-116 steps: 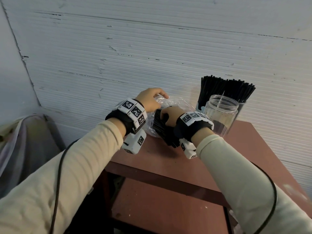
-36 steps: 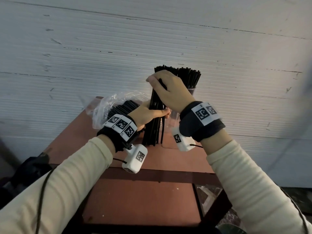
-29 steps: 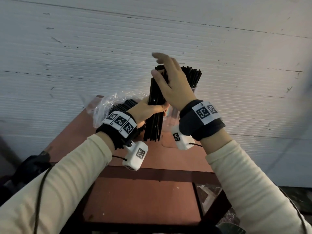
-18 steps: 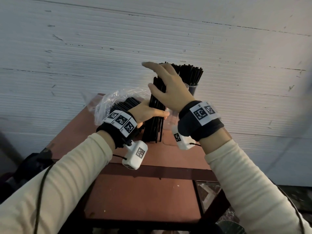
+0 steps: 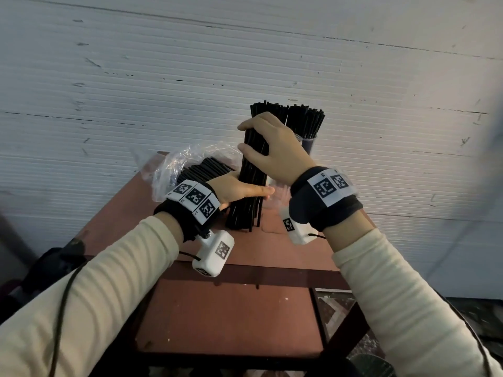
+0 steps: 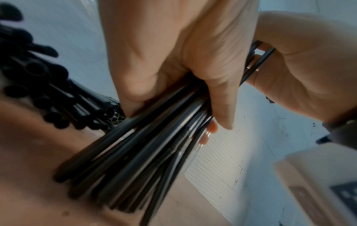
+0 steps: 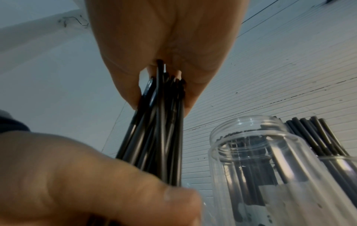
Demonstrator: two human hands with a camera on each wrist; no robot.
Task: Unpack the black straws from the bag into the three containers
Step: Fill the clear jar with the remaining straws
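Bundle of black straws [image 5: 250,170] upright at frame centre, lower ends on the counter [image 5: 275,240]. Left hand [image 5: 234,189] curled round its lower part, right hand [image 5: 272,151] clasping higher. Likely risk: loose grip, outer straws fanning and missing the clear jar [image 7: 257,152].

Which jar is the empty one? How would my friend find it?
Start at the reddish-brown table by the white wall. Behind the right hand stand two jars side by side. The empty jar is clear with a threaded rim; its neighbour, the filled jar, bristles with black straws.
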